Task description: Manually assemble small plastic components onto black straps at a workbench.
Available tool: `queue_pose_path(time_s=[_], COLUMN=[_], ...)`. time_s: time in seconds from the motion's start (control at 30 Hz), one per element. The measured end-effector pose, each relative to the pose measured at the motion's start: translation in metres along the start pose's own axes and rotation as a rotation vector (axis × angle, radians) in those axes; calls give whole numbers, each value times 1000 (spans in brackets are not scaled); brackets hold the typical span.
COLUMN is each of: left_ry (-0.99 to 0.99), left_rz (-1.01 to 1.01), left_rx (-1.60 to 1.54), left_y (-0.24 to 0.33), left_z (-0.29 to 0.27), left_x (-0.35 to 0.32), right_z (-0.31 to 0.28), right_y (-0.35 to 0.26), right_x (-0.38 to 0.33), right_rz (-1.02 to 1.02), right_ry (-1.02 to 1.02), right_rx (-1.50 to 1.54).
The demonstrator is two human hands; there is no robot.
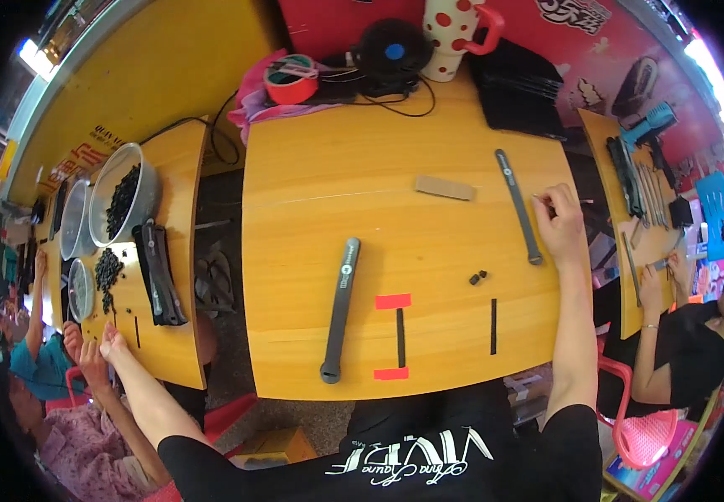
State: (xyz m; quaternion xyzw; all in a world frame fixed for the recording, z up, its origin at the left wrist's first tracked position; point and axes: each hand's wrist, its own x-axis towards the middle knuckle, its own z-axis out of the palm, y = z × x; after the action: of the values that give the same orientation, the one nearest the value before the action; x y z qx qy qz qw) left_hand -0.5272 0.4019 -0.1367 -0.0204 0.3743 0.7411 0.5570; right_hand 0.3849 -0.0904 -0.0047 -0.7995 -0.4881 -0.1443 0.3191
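My left hand point(112, 343) reaches over to the left side table, beside a pile of small black parts point(108, 272). Its fingers look drawn together; what they hold, if anything, is too small to make out. At the right edge of the main table, my right hand point(562, 219) is closed, with a thin thing I cannot make out seeming to stick out of it. Just left of it lies a dark grey strap point(518, 205). A second grey strap point(342, 309) lies at the left front. Two small black pieces point(479, 277) rest between them.
Red tape marks point(393, 300) and thin black strips point(493, 326) sit near the front edge. Farther back are a brown block point(445, 187), a fan point(393, 52), a spotted cup point(447, 38) and black bags point(517, 88). Co-workers sit at both side tables; plastic tubs point(148, 188) stand left.
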Motion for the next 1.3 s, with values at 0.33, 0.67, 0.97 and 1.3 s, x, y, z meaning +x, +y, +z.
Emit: queue_pose_path(time_s=[0.33,0.67,0.97,1.3], left_ry=[-67,-338,-733,-1244], left_rz=[76,191,89,104], left_rx=[-70,-106,-22,1248], left_y=[5,-30,-2,-291], left_z=[8,16,57,206], left_x=[0,-54,-64,-524], right_z=[-2,0,1,-1], right_y=[-3,-3,11,17], right_x=[-3,-2,-7,-7], right_rz=[44,33,46,-3], right_ry=[-19,3,29,57], right_rx=[83,51,89,76])
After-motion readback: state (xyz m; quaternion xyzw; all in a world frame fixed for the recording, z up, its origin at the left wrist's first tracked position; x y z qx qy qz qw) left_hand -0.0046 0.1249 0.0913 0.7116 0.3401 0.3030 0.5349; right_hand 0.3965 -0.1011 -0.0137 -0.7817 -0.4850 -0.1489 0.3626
